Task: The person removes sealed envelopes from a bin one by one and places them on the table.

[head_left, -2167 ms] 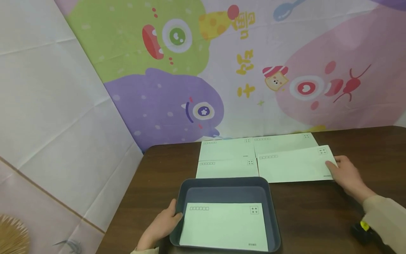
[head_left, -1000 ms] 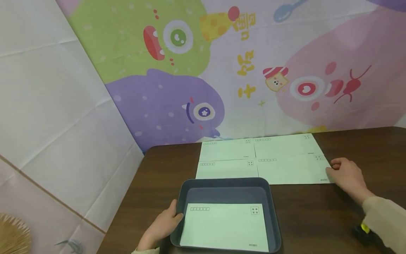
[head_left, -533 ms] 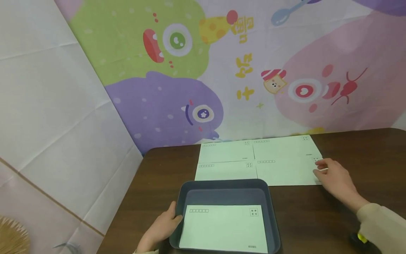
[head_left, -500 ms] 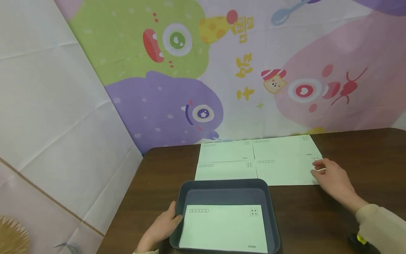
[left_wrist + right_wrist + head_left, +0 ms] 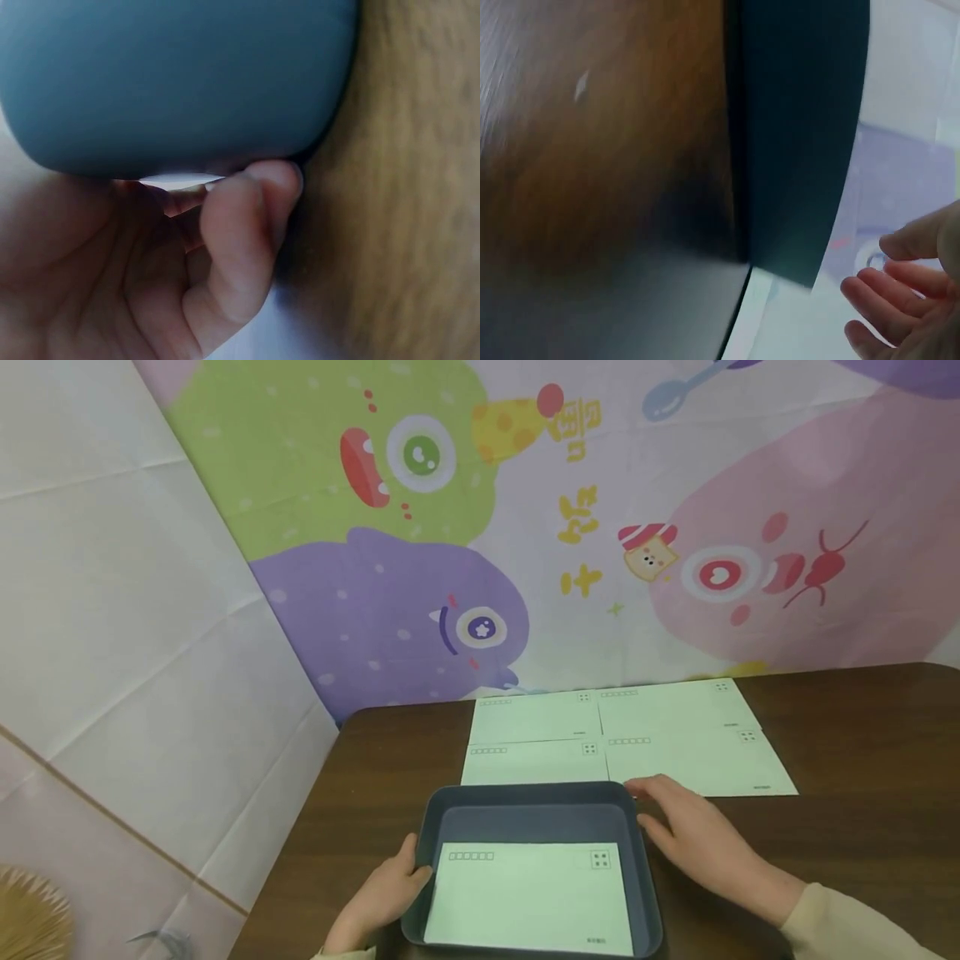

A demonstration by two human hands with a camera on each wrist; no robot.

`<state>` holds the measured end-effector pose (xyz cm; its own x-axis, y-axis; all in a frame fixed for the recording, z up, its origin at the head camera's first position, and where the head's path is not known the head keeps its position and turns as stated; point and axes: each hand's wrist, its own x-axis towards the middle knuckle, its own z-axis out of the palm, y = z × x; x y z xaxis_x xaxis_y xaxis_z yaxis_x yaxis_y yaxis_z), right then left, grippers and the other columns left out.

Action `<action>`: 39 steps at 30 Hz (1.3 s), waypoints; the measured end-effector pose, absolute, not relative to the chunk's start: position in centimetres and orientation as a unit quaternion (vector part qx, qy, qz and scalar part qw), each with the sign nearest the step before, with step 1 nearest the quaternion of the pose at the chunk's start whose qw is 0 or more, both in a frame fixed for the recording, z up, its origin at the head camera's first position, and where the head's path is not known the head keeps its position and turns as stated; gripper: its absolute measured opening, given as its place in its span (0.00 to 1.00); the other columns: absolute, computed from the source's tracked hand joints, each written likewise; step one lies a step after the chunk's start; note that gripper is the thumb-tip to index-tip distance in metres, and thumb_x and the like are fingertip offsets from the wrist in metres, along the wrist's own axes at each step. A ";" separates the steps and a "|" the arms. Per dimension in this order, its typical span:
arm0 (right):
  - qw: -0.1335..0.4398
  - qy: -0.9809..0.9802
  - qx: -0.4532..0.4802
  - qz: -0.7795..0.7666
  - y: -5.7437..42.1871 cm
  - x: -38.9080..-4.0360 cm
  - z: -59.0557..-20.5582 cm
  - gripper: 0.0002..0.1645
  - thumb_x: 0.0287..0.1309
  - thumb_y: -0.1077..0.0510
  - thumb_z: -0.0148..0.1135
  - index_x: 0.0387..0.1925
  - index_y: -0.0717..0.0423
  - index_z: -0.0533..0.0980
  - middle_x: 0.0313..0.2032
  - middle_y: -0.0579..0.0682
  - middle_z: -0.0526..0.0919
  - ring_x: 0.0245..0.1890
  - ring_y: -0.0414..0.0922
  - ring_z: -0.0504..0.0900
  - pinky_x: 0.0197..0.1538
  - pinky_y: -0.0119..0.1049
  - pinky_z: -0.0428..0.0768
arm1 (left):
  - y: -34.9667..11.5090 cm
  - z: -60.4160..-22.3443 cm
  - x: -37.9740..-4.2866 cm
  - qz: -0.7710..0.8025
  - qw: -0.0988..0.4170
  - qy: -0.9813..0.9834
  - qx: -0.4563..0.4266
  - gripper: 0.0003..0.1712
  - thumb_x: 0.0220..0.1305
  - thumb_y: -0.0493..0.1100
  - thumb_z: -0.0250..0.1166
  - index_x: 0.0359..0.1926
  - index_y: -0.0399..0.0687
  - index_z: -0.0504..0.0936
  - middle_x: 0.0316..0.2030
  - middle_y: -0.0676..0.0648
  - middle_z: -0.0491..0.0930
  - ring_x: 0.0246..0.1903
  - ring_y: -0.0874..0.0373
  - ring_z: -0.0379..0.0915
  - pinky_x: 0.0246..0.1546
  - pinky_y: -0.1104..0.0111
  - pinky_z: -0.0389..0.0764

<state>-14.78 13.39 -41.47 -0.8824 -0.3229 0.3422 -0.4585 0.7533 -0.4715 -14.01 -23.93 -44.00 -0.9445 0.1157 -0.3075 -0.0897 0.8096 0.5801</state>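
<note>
At nine o'clock of the tray point(image 5: 525, 792), left hand point(image 5: 381, 889): fingers curled at its wall, gripping it.
Tray: six o'clock, on a dark table point(image 5: 360, 802).
Inner envelope point(image 5: 528, 897): flat inside, toward six o'clock.
Four envelopes point(image 5: 630, 727): one o'clock, two rows.
Right hand point(image 5: 693, 835): two o'clock, just beside the tray, fingers loosely spread.

A printed backdrop point(image 5: 542, 610) fills the top of the frame, its cartoon figures turned sideways: a green creature point(image 5: 285, 452) left of centre, a purple creature point(image 5: 330, 618) beneath, a pink creature point(image 5: 847, 493) toward the right. Pale, creased sheeting point(image 5: 112, 568) covers the left. Below stands a dark wooden table point(image 5: 352, 793) (corners rounded). The tan shape point(image 5: 30, 914) at lower left may be straw.
</note>
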 end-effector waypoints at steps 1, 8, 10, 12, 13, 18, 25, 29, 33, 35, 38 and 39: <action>0.113 -0.930 0.223 0.268 13.0 -14.5 -41.5 0.21 0.52 0.62 0.62 0.50 0.57 0.72 0.45 0.48 0.78 0.44 0.45 0.79 0.42 0.41 0.77 | -23.9 -44.0 -14.0 0.308 0.166 0.937 0.009 0.37 0.66 0.45 0.49 0.66 0.25 0.47 0.60 0.27 0.60 0.58 0.35 0.61 0.53 0.45 0.64; 0.051 -0.935 0.297 0.185 11.6 -13.9 -42.2 0.32 0.47 0.50 0.66 0.54 0.60 0.71 0.49 0.51 0.77 0.51 0.49 0.75 0.57 0.49 0.66 | -24.1 -44.1 -14.0 0.309 0.164 0.937 0.005 0.38 0.66 0.46 0.49 0.66 0.25 0.46 0.63 0.27 0.55 0.61 0.35 0.56 0.56 0.45 0.61; 0.025 -0.937 0.302 0.172 11.6 -14.0 -42.5 0.37 0.45 0.44 0.67 0.55 0.60 0.71 0.50 0.52 0.77 0.51 0.50 0.74 0.60 0.51 0.62 | -24.1 -44.1 -14.0 0.307 0.161 0.938 0.005 0.38 0.66 0.46 0.49 0.66 0.25 0.46 0.63 0.28 0.55 0.61 0.35 0.56 0.56 0.45 0.60; 0.004 -0.939 0.302 0.162 11.5 -14.0 -42.7 0.43 0.42 0.36 0.65 0.55 0.60 0.71 0.51 0.53 0.75 0.53 0.51 0.73 0.61 0.53 0.59 | -24.0 -44.1 -14.0 0.307 0.159 0.939 0.004 0.38 0.66 0.46 0.49 0.66 0.25 0.46 0.63 0.28 0.55 0.61 0.35 0.56 0.57 0.45 0.60; -0.005 -0.940 0.302 0.158 11.5 -14.0 -42.9 0.47 0.40 0.32 0.64 0.55 0.60 0.70 0.52 0.53 0.75 0.54 0.51 0.72 0.61 0.54 0.58 | -24.0 -44.1 -14.1 0.305 0.158 0.939 0.005 0.38 0.66 0.46 0.49 0.66 0.25 0.46 0.63 0.28 0.55 0.61 0.36 0.56 0.57 0.45 0.60; -0.019 -0.941 0.305 0.146 11.5 -14.1 -43.2 0.60 0.30 0.19 0.55 0.56 0.60 0.70 0.54 0.54 0.71 0.56 0.53 0.69 0.60 0.56 0.57 | -24.0 -44.1 -14.1 0.302 0.158 0.940 0.007 0.38 0.66 0.46 0.49 0.66 0.25 0.47 0.63 0.28 0.55 0.61 0.35 0.56 0.57 0.45 0.60; -0.035 -0.944 0.298 0.137 11.1 -14.4 -43.1 0.60 0.26 0.21 0.62 0.54 0.62 0.71 0.52 0.54 0.71 0.55 0.53 0.68 0.58 0.58 0.58 | -24.1 -44.0 -14.1 0.309 0.158 0.938 0.011 0.38 0.66 0.46 0.49 0.66 0.25 0.46 0.62 0.27 0.57 0.60 0.35 0.57 0.56 0.45 0.61; -0.042 -0.945 0.296 0.131 11.0 -14.5 -43.0 0.55 0.27 0.26 0.66 0.51 0.61 0.73 0.50 0.52 0.72 0.54 0.53 0.69 0.58 0.58 0.58 | -24.0 -43.9 -14.2 0.308 0.157 0.938 0.014 0.37 0.66 0.45 0.49 0.66 0.25 0.46 0.62 0.27 0.58 0.60 0.35 0.58 0.56 0.45 0.62; -0.034 -0.948 0.291 0.128 10.9 -14.5 -43.1 0.52 0.26 0.29 0.69 0.50 0.60 0.73 0.49 0.52 0.73 0.53 0.52 0.69 0.58 0.57 0.59 | -23.9 -43.9 -14.3 0.311 0.162 0.936 0.009 0.37 0.66 0.44 0.48 0.66 0.25 0.45 0.63 0.27 0.55 0.61 0.35 0.56 0.56 0.45 0.60; -0.028 -0.949 0.286 0.130 10.9 -14.4 -43.2 0.51 0.25 0.31 0.71 0.49 0.59 0.73 0.48 0.52 0.73 0.53 0.52 0.69 0.58 0.57 0.59 | -23.9 -43.9 -14.2 0.314 0.167 0.935 0.005 0.38 0.66 0.45 0.49 0.66 0.25 0.45 0.63 0.27 0.54 0.61 0.35 0.55 0.57 0.45 0.60; -0.019 -0.950 0.278 0.139 10.7 -14.2 -43.4 0.50 0.24 0.34 0.73 0.49 0.59 0.72 0.48 0.52 0.73 0.53 0.52 0.70 0.60 0.57 0.57 | -23.9 -43.9 -14.1 0.318 0.174 0.932 -0.004 0.38 0.66 0.45 0.49 0.66 0.24 0.44 0.64 0.27 0.52 0.62 0.35 0.53 0.57 0.44 0.58; -0.013 -0.950 0.277 0.141 10.7 -14.1 -43.5 0.49 0.24 0.35 0.74 0.48 0.59 0.72 0.47 0.52 0.74 0.52 0.52 0.70 0.60 0.57 0.56 | -23.9 -43.9 -14.1 0.317 0.174 0.932 -0.005 0.38 0.66 0.46 0.49 0.66 0.24 0.44 0.64 0.27 0.52 0.63 0.35 0.53 0.58 0.45 0.58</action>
<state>-14.06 10.65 -43.49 -0.8463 -0.5299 0.0540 -0.5227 0.8066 -0.2759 -14.07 -23.87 -43.95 -0.9393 0.1012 -0.3279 -0.1197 0.7990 0.5894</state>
